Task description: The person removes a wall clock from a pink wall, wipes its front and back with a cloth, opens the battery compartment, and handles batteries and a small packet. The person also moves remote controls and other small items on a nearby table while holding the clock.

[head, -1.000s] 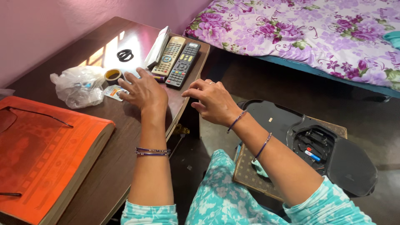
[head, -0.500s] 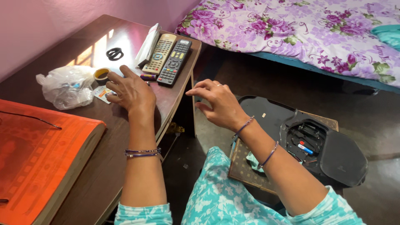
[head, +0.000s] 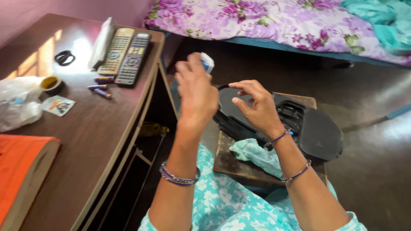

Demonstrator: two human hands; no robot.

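1. While the left hand [head: 195,92] hangs raised between the dark wooden table [head: 92,141] and the black plastic oval device [head: 319,134], it's pinching a small white-and-blue battery [head: 207,63], kinda blurry.
2. Right hand [head: 257,109] hovers over the device, fingers loosely curled, holding nothing.

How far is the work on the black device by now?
Done: the black device lies on the low stool with its back compartment open. In hand: the left hand holds a small white and blue object raised; the right hand hovers open over the device. Left: the object is not yet in the compartment, and small batteries lie on the table.
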